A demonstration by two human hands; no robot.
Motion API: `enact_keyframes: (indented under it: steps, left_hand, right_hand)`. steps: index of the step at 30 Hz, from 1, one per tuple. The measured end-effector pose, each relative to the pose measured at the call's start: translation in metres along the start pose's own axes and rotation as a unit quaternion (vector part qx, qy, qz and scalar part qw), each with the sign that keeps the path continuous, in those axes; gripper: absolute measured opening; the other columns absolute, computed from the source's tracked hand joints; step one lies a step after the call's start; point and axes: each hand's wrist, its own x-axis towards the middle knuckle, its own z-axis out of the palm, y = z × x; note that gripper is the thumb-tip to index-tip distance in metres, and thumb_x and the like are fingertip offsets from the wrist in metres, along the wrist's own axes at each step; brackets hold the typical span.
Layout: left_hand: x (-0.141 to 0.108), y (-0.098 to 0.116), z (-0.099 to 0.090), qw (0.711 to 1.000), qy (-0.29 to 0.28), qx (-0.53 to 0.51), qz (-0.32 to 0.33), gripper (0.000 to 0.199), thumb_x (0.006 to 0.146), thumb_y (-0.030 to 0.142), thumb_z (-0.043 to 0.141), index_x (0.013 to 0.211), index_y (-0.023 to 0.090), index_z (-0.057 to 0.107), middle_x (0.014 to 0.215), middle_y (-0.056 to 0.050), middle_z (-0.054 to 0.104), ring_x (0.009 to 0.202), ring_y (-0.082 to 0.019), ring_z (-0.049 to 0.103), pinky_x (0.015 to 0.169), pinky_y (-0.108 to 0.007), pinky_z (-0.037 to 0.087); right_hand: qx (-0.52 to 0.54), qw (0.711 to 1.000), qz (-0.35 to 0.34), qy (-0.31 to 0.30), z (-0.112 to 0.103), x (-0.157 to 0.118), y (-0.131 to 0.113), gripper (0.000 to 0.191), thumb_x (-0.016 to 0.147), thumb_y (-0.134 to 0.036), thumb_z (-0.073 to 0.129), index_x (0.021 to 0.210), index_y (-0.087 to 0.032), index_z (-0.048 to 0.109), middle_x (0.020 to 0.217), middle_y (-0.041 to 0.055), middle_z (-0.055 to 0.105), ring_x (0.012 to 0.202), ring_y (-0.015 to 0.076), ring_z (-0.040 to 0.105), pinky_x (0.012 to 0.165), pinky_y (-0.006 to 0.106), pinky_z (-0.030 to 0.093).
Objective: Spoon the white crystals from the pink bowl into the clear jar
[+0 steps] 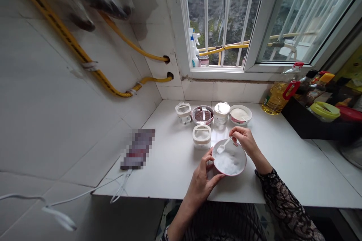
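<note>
A round white ceramic bowl with a pink rim [229, 158] is holding a heap of fine white powder near the front of a white countertop [166, 175]. The left hand [202, 182] is grasping the bowl's near edge, fingers curled around the rim, though I cannot tell whether the base is touching the counter. The right hand [244, 140] is pinching the handle of a small white plastic spoon [223, 145], whose scoop is dipping inside the bowl. A black lace sleeve [285, 203] is covering the right forearm.

A clear square container with a white lid [201, 136] is standing just behind the bowl, between it and a row of containers: a clear lidded canister [183, 112], a round dish of dark brown food [202, 115], a white tub [222, 113] and a pink-rimmed bowl of white powder [240, 114]. A plastic bottle of yellow cooking oil [279, 90] is standing to the right, beside a black shelf of bottles [307, 120]. A pixelated object [138, 149] is lying at the counter's left edge, with a white cable [85, 192] trailing from it.
</note>
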Motion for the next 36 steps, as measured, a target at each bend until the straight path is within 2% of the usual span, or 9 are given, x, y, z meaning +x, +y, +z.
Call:
enact_keyframes:
  steps: [4, 8, 12, 15, 20, 23, 28, 32, 36]
  left_hand:
    - [0.000, 0.000, 0.001, 1.000, 0.008, 0.002, 0.008, 0.035, 0.083, 0.032, 0.075, 0.107, 0.024, 0.051, 0.152, -0.017, 0.050, 0.121, -0.029, 0.068, 0.093, -0.042, 0.062]
    - [0.000, -0.001, 0.001, 1.000, 0.007, 0.005, 0.012, 0.035, 0.084, 0.033, 0.075, 0.108, 0.024, 0.051, 0.152, -0.017, 0.050, 0.119, -0.028, 0.070, 0.090, -0.040, 0.063]
    - [0.001, -0.001, 0.002, 1.000, 0.001, -0.003, 0.011, 0.035, 0.085, 0.034, 0.074, 0.109, 0.024, 0.050, 0.154, -0.018, 0.047, 0.117, -0.027, 0.070, 0.091, -0.040, 0.062]
    - [0.001, -0.001, 0.001, 1.000, -0.001, -0.007, 0.006, 0.035, 0.086, 0.033, 0.074, 0.109, 0.024, 0.049, 0.155, -0.018, 0.045, 0.117, -0.027, 0.070, 0.092, -0.041, 0.062]
    - [0.000, 0.000, 0.001, 1.000, -0.001, -0.001, 0.005, 0.036, 0.084, 0.031, 0.075, 0.108, 0.024, 0.050, 0.154, -0.019, 0.047, 0.119, -0.028, 0.069, 0.093, -0.042, 0.061]
    - [-0.001, 0.000, 0.000, 1.000, 0.000, 0.004, 0.007, 0.035, 0.085, 0.031, 0.074, 0.109, 0.024, 0.050, 0.154, -0.019, 0.047, 0.123, -0.028, 0.067, 0.096, -0.043, 0.060]
    - [-0.001, -0.001, 0.000, 1.000, 0.003, 0.005, 0.011, 0.035, 0.085, 0.031, 0.074, 0.110, 0.024, 0.050, 0.154, -0.019, 0.047, 0.128, -0.029, 0.064, 0.097, -0.044, 0.060]
    - [0.000, 0.000, 0.000, 1.000, -0.003, 0.004, 0.011, 0.034, 0.086, 0.032, 0.073, 0.109, 0.023, 0.049, 0.154, -0.019, 0.047, 0.131, -0.029, 0.061, 0.098, -0.044, 0.060]
    - [0.000, 0.000, 0.000, 1.000, -0.005, 0.009, 0.009, 0.034, 0.086, 0.032, 0.073, 0.109, 0.023, 0.048, 0.154, -0.018, 0.047, 0.133, -0.029, 0.059, 0.100, -0.043, 0.058]
  right_hand:
    - [0.021, 0.999, -0.038, 0.014, 0.006, -0.002, -0.004, 0.015, 0.074, -0.031, 0.060, 0.074, -0.018, 0.068, 0.057, -0.0005, 0.061, 0.054, 0.0143, 0.056, 0.054, 0.027, 0.045]
    - [-0.034, 0.986, -0.161, 0.031, 0.021, -0.006, -0.006, 0.016, 0.088, -0.032, 0.059, 0.091, -0.020, 0.070, 0.079, 0.0049, 0.073, 0.074, 0.0195, 0.068, 0.071, 0.033, 0.053]
    - [-0.206, 0.925, -0.319, -0.011, 0.033, -0.007, -0.005, 0.020, 0.096, -0.020, 0.052, 0.095, -0.023, 0.072, 0.084, 0.0051, 0.077, 0.077, 0.0202, 0.067, 0.088, 0.041, 0.047]
    - [-0.250, 0.895, -0.370, -0.016, 0.030, -0.009, -0.009, 0.024, 0.097, -0.014, 0.049, 0.095, -0.023, 0.071, 0.083, 0.0039, 0.077, 0.072, 0.0186, 0.066, 0.091, 0.041, 0.044]
    - [-0.213, 0.925, -0.306, 0.066, 0.006, -0.011, -0.016, 0.017, 0.090, -0.016, 0.054, 0.088, -0.022, 0.070, 0.073, 0.0022, 0.073, 0.073, 0.0204, 0.066, 0.081, 0.036, 0.048]
    - [-0.252, 0.931, -0.261, 0.039, -0.003, -0.011, -0.013, 0.019, 0.081, -0.013, 0.053, 0.073, -0.022, 0.068, 0.067, 0.0017, 0.070, 0.068, 0.0194, 0.062, 0.076, 0.034, 0.048]
    - [-0.300, 0.927, -0.215, -0.063, 0.006, -0.011, -0.004, 0.021, 0.075, -0.011, 0.050, 0.064, -0.021, 0.065, 0.063, 0.0007, 0.069, 0.067, 0.0177, 0.060, 0.082, 0.035, 0.045]
    - [-0.267, 0.944, -0.186, -0.045, 0.008, -0.011, -0.005, 0.020, 0.074, -0.015, 0.049, 0.063, -0.021, 0.063, 0.059, 0.0001, 0.066, 0.066, 0.0167, 0.059, 0.079, 0.033, 0.044]
    - [-0.195, 0.973, -0.123, -0.021, 0.002, -0.008, -0.008, 0.018, 0.071, -0.022, 0.048, 0.061, -0.020, 0.062, 0.052, -0.0016, 0.058, 0.052, 0.0130, 0.050, 0.058, 0.027, 0.039]
